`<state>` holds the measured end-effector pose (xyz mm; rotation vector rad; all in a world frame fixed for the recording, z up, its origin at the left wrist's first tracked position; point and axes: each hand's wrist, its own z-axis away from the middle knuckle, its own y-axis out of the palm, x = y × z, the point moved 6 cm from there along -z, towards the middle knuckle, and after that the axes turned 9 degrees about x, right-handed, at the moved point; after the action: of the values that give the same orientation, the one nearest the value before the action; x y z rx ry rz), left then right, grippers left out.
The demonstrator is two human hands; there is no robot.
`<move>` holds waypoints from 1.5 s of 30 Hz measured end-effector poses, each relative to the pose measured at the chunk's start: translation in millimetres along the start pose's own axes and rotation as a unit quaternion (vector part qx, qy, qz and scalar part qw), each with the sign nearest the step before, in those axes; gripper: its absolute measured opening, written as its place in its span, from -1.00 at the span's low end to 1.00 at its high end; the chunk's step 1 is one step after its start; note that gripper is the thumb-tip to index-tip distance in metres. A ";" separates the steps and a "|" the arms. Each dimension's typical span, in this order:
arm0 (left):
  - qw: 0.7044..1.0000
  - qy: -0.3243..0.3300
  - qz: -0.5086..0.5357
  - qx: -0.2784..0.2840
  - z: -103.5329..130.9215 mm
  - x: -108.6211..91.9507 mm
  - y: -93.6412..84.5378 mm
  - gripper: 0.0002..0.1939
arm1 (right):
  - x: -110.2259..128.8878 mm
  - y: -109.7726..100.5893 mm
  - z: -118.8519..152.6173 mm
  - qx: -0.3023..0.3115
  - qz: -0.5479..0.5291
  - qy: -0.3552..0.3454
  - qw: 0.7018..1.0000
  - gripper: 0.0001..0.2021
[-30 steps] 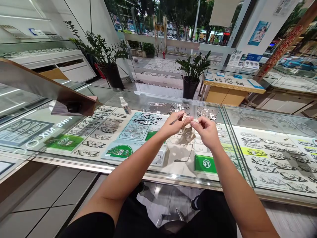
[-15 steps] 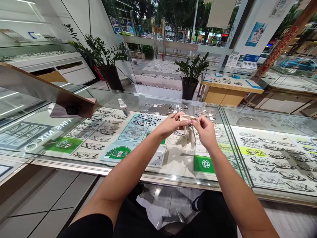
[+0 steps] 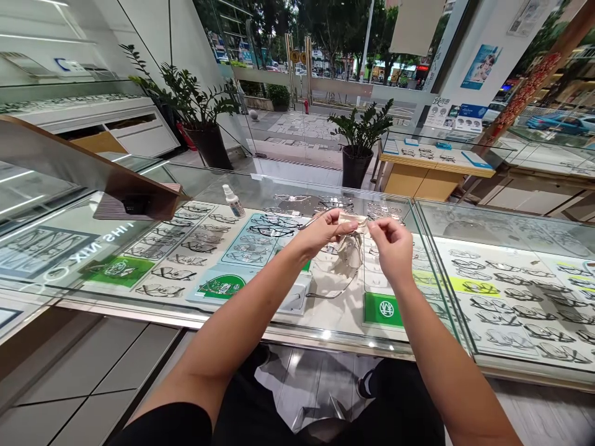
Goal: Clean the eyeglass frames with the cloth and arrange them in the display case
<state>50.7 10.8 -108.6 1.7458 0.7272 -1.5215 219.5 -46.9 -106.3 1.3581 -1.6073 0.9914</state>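
Note:
Above the glass counter, my left hand (image 3: 328, 232) is closed on a crumpled beige cloth (image 3: 352, 219) and, it seems, the eyeglasses (image 3: 351, 251) just under it. A clear lens and a thin temple of those eyeglasses hang below the fingers; their frame is partly hidden by cloth and fingertips. Thumb and forefinger of my right hand (image 3: 391, 243) are pinched together at the cloth's right end. How much cloth lies between them is hard to see.
Several eyeglass frames (image 3: 251, 248) are laid out in the glass-topped counter (image 3: 325, 331). A white spray bottle (image 3: 233, 202) stands on it, left of my hands. A wood-backed mirror or panel (image 3: 93, 162) leans over the left side. Green cards (image 3: 383, 308) lie under the glass.
My right hand has shifted slightly right, away from my left. The cloth's hanging part has drawn up, and more of the eyeglasses' lens and temple now shows below the hands.

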 end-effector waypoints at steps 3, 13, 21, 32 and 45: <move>1.000 0.005 0.015 0.001 -1.3 1.4 -0.5 -0.42 | -1.7 8.7 0.1 0.055 0.007 0.010 0.998 -0.69; 0.999 0.017 0.019 0.038 0.3 6.3 4.5 -0.45 | -15.1 11.9 -4.0 0.091 -0.065 0.028 0.993 -0.68; 1.000 0.015 0.017 -0.004 -4.2 15.3 1.5 -0.47 | -10.4 3.0 -2.3 0.027 -0.017 0.029 0.999 -0.64; 0.992 0.018 0.089 -0.092 -0.3 8.9 -4.4 -0.36 | -9.1 15.8 2.8 0.101 0.091 0.056 0.989 -0.71; 0.995 0.034 0.078 -0.052 -12.5 28.5 -7.0 -0.42 | -16.0 15.9 3.5 0.074 0.078 0.060 0.992 -0.70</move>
<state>57.0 24.1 -136.9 1.7399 0.6749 -1.3020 205.3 -42.3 -123.5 1.2574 -1.5931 1.2837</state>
